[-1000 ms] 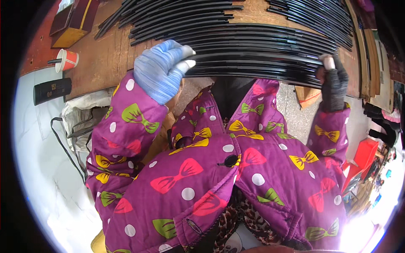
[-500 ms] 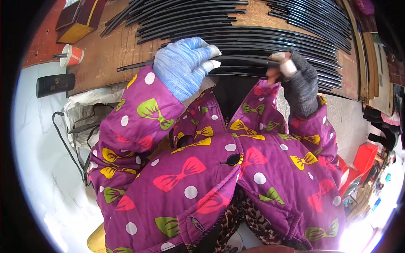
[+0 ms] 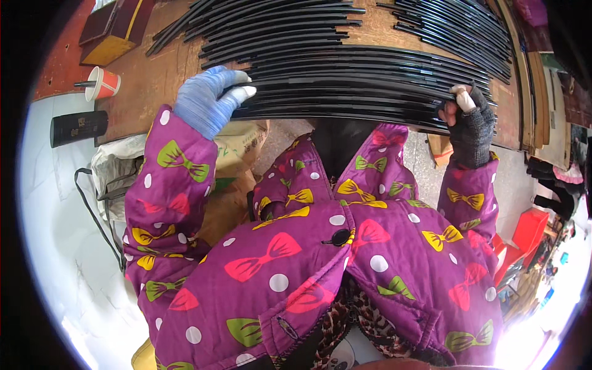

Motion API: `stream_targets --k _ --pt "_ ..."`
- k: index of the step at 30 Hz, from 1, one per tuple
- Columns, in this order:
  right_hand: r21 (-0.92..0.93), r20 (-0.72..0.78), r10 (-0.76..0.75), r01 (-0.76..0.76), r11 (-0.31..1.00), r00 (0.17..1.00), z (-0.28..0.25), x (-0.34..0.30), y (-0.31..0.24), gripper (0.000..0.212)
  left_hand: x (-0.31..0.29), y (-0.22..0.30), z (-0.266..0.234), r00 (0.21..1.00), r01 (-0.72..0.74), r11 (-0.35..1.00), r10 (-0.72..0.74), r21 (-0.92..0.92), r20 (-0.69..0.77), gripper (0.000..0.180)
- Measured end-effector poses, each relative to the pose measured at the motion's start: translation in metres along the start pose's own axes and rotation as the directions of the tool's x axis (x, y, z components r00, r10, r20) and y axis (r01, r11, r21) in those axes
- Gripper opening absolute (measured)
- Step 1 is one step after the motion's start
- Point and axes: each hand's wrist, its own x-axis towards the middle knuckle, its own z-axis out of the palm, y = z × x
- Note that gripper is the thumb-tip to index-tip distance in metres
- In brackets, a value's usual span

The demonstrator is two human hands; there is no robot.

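Note:
Long thin black rods point(image 3: 345, 92) lie side by side in a wide row along the near edge of the table. My left hand point(image 3: 213, 102), in a light blue glove with white fingertips, pinches at the left end of a rod in this row. At the row's right end, my right hand point(image 3: 470, 126) is closed with its fingertips on the same rod or one beside it. That hand wears a dark grey fingerless glove, and something white wraps one finger. The exact grip is partly hidden by the fingers.
More black rods lie in a far left pile point(image 3: 271, 24) and a far right pile point(image 3: 456, 31) on the brown wooden table point(image 3: 148, 92). A red and white paper cup point(image 3: 103, 84), a black cylinder point(image 3: 79, 127) and a wooden box point(image 3: 114, 34) stand at left. Bags point(image 3: 117, 185) hang below.
My hands have moved apart, the left one leftward and the right one rightward and slightly down. A rod end that stuck out past my left hand no longer shows there.

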Motion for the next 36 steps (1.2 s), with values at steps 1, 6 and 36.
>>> stream_targets --k 1,6,36 --pt "-0.003 -0.001 -0.003 0.003 1.000 1.000 0.000 0.002 -0.001 0.017 0.001 -0.003 0.000 1.000 -0.002 1.000 0.002 -0.007 0.001 0.019" --pt "0.016 0.063 0.006 -0.007 1.000 0.998 0.000 0.012 -0.006 0.016 -0.010 0.001 -0.006 0.936 0.353 0.878 -0.331 -0.324 0.123 0.018" --pt "-0.163 -0.261 -0.060 0.017 0.987 0.963 -0.211 -0.007 -0.022 0.014 -0.002 -0.015 -0.003 0.874 0.484 0.783 -0.448 -0.390 0.187 0.015"
